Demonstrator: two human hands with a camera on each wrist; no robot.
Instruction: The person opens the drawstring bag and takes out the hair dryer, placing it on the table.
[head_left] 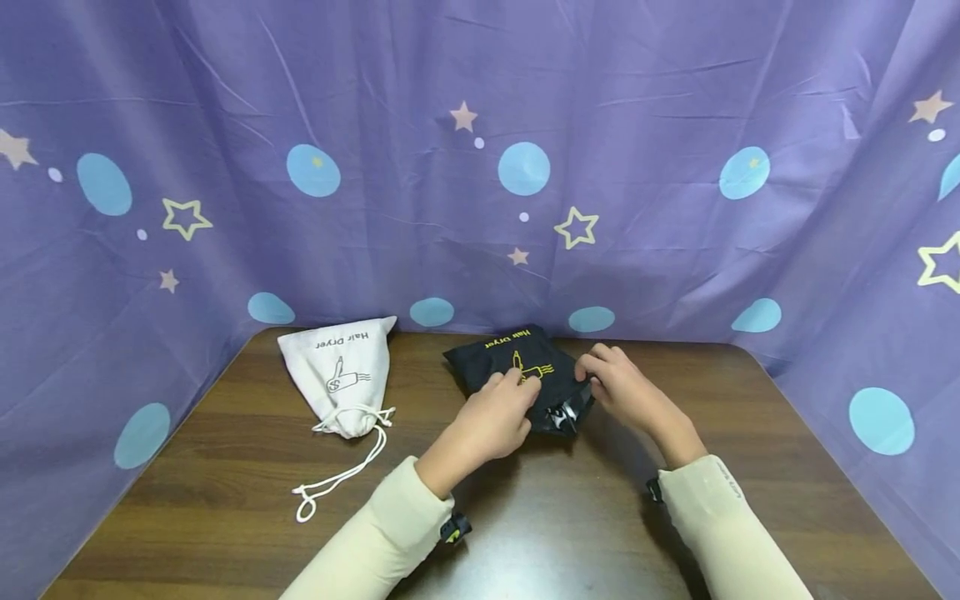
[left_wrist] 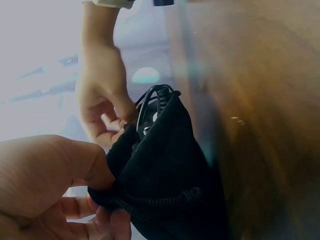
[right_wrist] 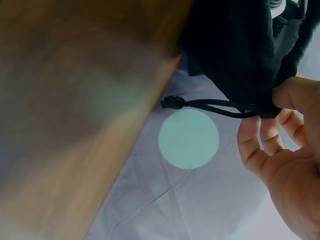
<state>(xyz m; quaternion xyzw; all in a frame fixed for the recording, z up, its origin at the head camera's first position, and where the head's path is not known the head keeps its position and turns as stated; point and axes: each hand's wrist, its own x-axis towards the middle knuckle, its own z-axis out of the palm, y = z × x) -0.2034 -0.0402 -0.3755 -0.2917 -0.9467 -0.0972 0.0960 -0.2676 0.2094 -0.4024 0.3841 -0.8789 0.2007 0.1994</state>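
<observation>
A black drawstring bag (head_left: 501, 360) printed "Hair Dryer" in yellow lies toward the back of the table, its mouth spread and facing the person. My left hand (head_left: 495, 415) pinches the left edge of that mouth between thumb and fingers. On the opposite edge, my right hand (head_left: 617, 385) pinches the cloth beside a knotted black drawstring (right_wrist: 215, 106). Inside the opening show a black cord (left_wrist: 145, 107) and a shiny silver-and-black part (head_left: 564, 414); the rest of the contents is hidden by the cloth.
To the left on the wooden table (head_left: 225, 475) lies a white drawstring bag (head_left: 341, 367), also printed "Hair Dryer", its mouth gathered and its white cord (head_left: 345, 477) trailing toward the front. A purple curtain (head_left: 645, 108) with stars and dots hangs behind and at both sides.
</observation>
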